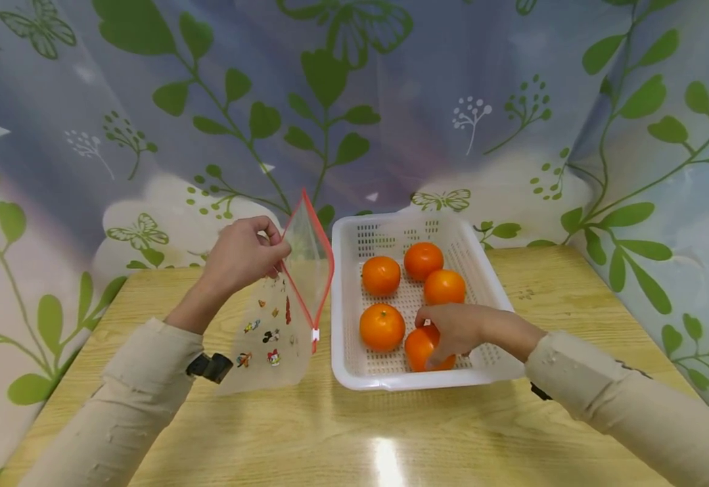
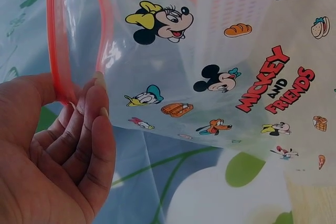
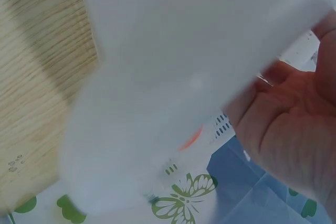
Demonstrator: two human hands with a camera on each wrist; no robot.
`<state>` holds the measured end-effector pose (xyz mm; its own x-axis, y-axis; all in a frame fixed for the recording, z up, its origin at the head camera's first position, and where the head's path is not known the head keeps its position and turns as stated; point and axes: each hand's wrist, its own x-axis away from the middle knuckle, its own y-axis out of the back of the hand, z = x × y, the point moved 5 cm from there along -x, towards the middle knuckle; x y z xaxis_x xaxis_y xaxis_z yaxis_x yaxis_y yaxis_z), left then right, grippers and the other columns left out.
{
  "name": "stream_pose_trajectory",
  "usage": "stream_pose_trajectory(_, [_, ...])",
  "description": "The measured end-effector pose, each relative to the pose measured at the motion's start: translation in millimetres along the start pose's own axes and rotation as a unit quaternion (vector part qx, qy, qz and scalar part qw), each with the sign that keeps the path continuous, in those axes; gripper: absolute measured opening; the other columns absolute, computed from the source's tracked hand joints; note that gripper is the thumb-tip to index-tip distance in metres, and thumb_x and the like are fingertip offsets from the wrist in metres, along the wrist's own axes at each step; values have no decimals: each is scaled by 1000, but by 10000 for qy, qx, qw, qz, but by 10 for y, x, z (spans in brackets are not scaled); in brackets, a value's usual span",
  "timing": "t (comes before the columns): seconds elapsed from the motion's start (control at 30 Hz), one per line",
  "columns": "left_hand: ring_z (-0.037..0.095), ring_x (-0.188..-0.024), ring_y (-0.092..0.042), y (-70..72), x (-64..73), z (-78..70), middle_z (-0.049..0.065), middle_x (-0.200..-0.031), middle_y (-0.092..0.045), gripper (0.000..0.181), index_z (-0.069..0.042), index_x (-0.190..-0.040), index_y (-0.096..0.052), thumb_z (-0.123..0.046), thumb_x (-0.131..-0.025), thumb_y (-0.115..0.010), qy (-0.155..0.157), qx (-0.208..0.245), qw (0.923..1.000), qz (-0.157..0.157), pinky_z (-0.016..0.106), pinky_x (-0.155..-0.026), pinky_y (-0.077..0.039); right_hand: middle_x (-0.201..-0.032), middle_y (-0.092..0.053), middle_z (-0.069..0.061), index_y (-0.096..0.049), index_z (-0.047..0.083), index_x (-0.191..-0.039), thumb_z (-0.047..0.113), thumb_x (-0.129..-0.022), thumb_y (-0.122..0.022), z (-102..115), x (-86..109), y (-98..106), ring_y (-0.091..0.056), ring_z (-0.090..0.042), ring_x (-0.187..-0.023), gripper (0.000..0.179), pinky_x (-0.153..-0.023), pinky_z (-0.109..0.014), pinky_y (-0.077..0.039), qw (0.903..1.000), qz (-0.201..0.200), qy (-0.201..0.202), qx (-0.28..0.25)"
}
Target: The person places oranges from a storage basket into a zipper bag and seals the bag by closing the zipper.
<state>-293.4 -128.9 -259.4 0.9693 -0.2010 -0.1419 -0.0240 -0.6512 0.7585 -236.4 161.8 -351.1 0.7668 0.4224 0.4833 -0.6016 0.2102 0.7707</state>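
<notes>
My left hand [image 1: 247, 250] pinches the red zip edge of a clear zip bag [image 1: 269, 365] printed with cartoon characters. The bag hangs beside the basket with its mouth spread apart; a white slider [image 1: 314, 335] sits at the lower end of the zip. In the left wrist view, thumb and fingers [image 2: 100, 145] grip the bag's corner. My right hand [image 1: 458, 331] reaches into a white plastic basket [image 1: 345, 368], thumb and fingers curled round the front right orange [image 1: 421, 348]. In the right wrist view the basket wall hides that orange and the fingertips.
Several more oranges lie in the basket, among them one at the front left [image 1: 381, 327] and one at the back [image 1: 423, 261]. The basket stands on a wooden table [image 1: 257, 439]. Behind it hangs a leaf-patterned cloth [image 1: 427, 115].
</notes>
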Motion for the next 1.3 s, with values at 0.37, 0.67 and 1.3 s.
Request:
stream_pose_trajectory(0.37, [16, -55, -65, -39, 1, -3, 0, -64, -68, 9, -10, -87, -56, -19, -84, -54, -60, -22, 10000, 31, 30, -45, -33, -117, -55, -8, -50, 7, -131, 32, -75, -80, -13, -24, -31, -58, -15, -68, 69, -62, -30, -50, 9999, -46, -82, 124])
stream_pose_trajectory(0.67, [15, -55, -65, -83, -10, -29, -1, -64, -68, 8, -10, -84, -55, -19, -84, -55, -40, -136, 9998, 127, 32, -50, -40, -104, -58, -8, -46, -1, -132, 36, -79, -77, -37, 62, -3, -60, -18, -65, 71, -63, -32, -50, 9981, -466, 150, -382])
stream_pose_trajectory(1.3, [14, -55, -65, -109, 1, -40, -3, -64, -68, 11, -12, -85, -57, -23, -84, -55, 15, -142, 9999, 76, 31, -46, -38, -125, -54, -5, -43, 14, -141, 39, -81, -75, 555, 286, 673, -59, -24, -102, 72, -84, -39, -49, 9311, -2491, 1608, -2124])
